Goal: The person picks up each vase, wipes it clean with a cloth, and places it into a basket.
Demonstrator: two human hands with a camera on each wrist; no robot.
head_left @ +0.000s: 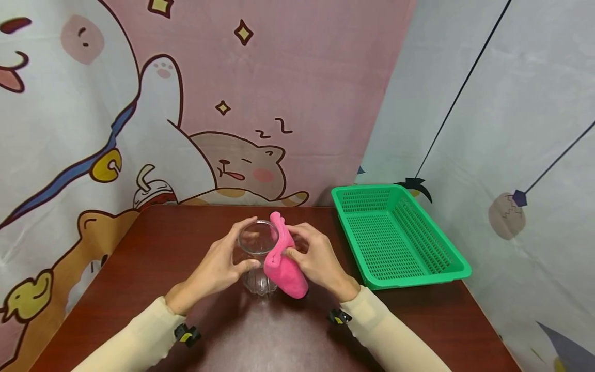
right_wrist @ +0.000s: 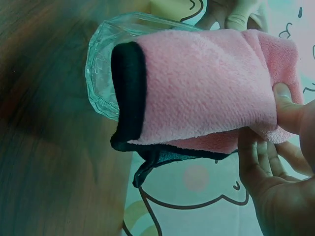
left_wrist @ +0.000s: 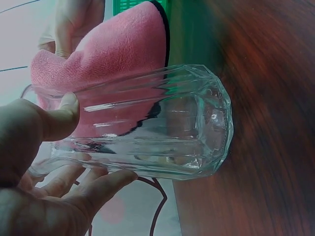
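A clear fluted glass vase stands upright over the middle of the table, its rounded mouth upward. My left hand grips it near the top, thumb on the near side and fingers around the far side. Whether its faceted base touches the tabletop I cannot tell. Between thumb and fingers my right hand pinches a folded pink towel with black edging and a small hanging loop. The towel lies along the vase's right side and hides part of it.
To the right, a green plastic basket with slotted walls sits on the dark reddish-brown table. Behind the table hangs a cartoon-printed cloth, with a pale one along the right side.
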